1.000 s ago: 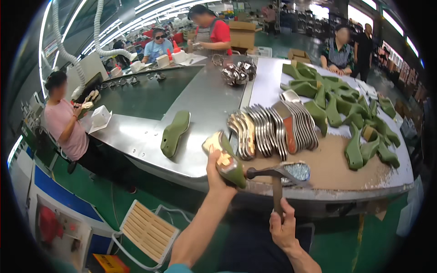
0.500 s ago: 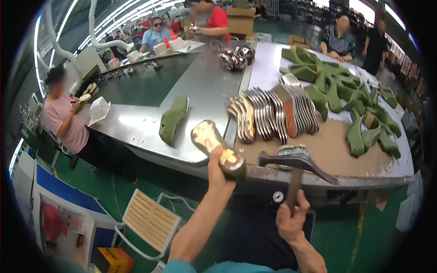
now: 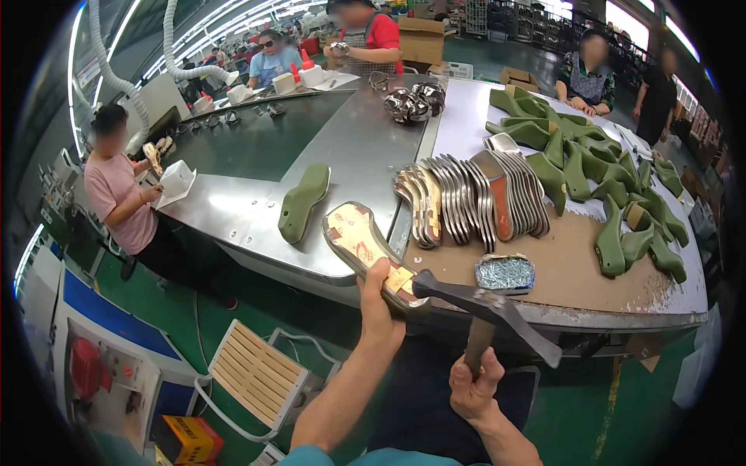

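My left hand [image 3: 381,314] is wrapped round a green shoe last with a pale insole [image 3: 359,237] on its upturned sole, thumb on the insole near the heel. In my closed right hand [image 3: 475,391] is the wooden handle of a hammer [image 3: 470,299]. The hammer's round face is at the insole's heel end, by a small yellow patch; whether it touches, I cannot tell. Just beyond the hammer, a small tray of nails [image 3: 505,274] sits at the table's near edge. Behind it stands a row of insoles [image 3: 458,198], packed upright.
A lone green last [image 3: 305,203] lies on the metal table [image 3: 233,213]. Many green lasts [image 3: 575,163] are heaped at the right. Metallic pieces [image 3: 414,103] are piled farther back. A slatted chair [image 3: 256,373] is at lower left. Several people are around the tables.
The hammer has swung left and down, from over the nail tray to the insole's heel, uncovering the tray. My left hand still holds the last. The whole view has shifted slightly.
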Motion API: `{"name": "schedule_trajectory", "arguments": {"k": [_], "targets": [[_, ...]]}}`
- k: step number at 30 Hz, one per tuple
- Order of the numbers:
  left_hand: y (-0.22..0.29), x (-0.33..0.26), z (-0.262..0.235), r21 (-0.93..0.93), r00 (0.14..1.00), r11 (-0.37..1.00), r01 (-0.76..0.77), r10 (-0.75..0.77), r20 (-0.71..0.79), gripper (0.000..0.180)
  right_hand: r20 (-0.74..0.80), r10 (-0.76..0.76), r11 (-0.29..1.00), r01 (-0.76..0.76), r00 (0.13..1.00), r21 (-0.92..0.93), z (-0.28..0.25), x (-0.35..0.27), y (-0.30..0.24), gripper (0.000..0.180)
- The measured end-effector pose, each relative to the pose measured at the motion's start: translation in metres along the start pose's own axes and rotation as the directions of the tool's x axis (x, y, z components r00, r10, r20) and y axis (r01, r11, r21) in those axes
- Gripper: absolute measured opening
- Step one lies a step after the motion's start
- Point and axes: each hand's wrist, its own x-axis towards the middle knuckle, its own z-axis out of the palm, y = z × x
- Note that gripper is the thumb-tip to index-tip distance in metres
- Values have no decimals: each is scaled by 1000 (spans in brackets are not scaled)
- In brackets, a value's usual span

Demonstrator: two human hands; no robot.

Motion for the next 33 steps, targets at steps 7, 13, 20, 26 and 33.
{"name": "schedule_trajectory", "arguments": {"k": [7,13,20,26,33], "targets": [[11,-7,10,15,995,1000,-19,17,102,46,-3,57,996,-57,998,-67,-10,-4,-8,57],[2,1,3,-16,999,1000,-4,4,45,43,2,-83,991,83,997,-110,-25,4,-26,60],[-8,-1,-4,28,1000,999,22,-22,-8,53,-53,119,984,-125,991,-125,-32,-8,-16,53],[-9,5,-14,45,999,999,-23,22,25,50,-58,-1,998,-3,998,-69,-36,2,-32,45],[-8,-4,-14,35,999,998,49,-49,4,52,-1,113,975,-111,994,-191,-26,-5,-26,53]]}}
